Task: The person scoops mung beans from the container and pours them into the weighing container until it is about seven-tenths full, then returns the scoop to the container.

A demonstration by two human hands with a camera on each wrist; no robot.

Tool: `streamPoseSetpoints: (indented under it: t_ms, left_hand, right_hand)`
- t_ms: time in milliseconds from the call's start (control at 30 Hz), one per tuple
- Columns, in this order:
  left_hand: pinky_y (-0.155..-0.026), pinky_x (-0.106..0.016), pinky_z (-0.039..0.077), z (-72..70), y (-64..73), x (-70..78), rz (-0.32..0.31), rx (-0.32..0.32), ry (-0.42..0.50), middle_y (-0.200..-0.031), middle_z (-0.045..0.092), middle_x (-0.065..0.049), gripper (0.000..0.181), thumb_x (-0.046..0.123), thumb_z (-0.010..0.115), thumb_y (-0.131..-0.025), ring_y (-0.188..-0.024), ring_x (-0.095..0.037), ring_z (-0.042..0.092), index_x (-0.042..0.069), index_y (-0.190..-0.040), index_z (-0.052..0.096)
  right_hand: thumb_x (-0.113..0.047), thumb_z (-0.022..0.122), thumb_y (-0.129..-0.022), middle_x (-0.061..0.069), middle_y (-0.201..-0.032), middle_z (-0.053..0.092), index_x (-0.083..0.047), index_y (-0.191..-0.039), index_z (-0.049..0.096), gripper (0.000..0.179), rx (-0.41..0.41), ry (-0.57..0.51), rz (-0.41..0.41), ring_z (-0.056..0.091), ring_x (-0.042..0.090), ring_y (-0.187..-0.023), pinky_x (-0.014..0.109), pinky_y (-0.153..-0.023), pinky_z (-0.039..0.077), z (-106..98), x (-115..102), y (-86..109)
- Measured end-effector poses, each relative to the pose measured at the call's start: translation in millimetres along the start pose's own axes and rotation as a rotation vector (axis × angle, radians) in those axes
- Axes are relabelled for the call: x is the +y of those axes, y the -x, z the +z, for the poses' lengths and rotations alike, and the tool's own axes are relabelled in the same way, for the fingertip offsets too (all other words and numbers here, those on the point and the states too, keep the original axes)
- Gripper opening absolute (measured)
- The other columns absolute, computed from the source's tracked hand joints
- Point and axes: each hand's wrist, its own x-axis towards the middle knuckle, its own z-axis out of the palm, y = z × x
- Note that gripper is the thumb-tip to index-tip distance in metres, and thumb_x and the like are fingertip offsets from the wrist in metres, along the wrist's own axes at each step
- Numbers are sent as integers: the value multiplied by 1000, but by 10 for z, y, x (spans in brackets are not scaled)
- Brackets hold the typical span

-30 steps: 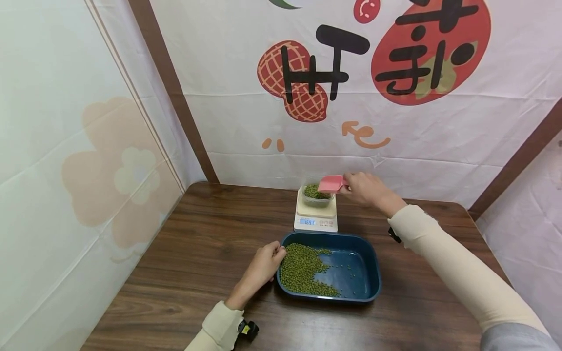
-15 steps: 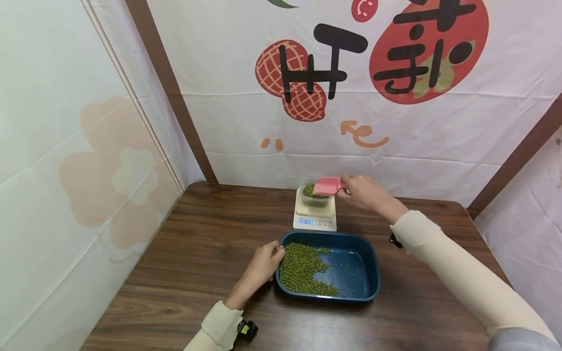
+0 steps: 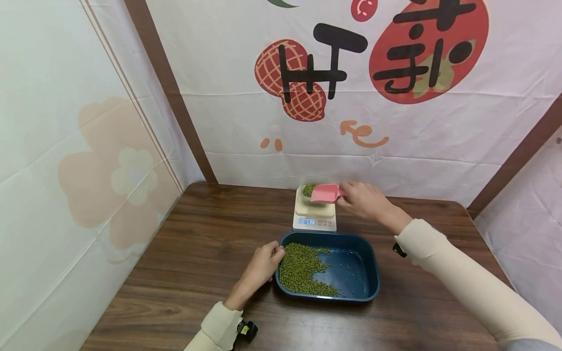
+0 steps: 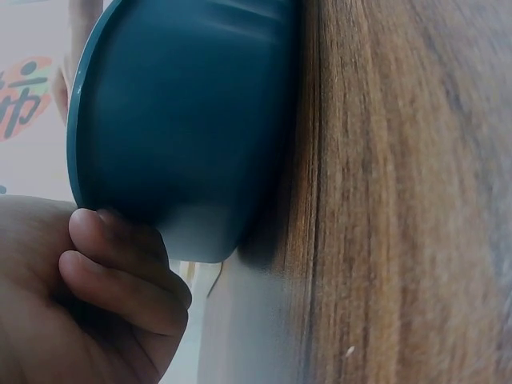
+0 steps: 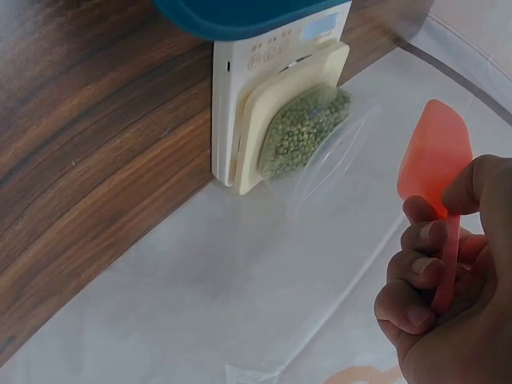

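My right hand grips the handle of a pink scoop, its fingers wrapped round it in the right wrist view. The scoop is above the front right of a clear plastic container of green mung beans. That container stands on a white kitchen scale whose display appears to read 169.1. With curled fingers my left hand holds the left rim of a dark blue tray. More mung beans lie heaped in the tray's left part, with a few scattered to the right.
The brown wooden table bears the scale at its back edge and the tray just in front of it. A printed white cloth hangs behind the table, and another stands along its left side.
My right hand and the scoop have come slightly down and toward me, and the scoop has shifted a little left. The left hand and the tray stay in place; the display reading looks unchanged.
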Motion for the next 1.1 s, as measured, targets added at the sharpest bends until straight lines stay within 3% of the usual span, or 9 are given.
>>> streamPoseSetpoints:
  t_ms: [1100]
  left_hand:
    - [-43, -29, 45, 33, -1, -3, -9, 12, 1, -58, 40, 2, 36, 22, 44, -113, -42, -14, 42, 12, -79, 47]
  right_hand:
    - [-17, 63, -100, -4, -71, 43, -12, -95, 63, 7, -4, -42, -31, 39, 10, -60, 28, -58, 31, -100, -204, 419]
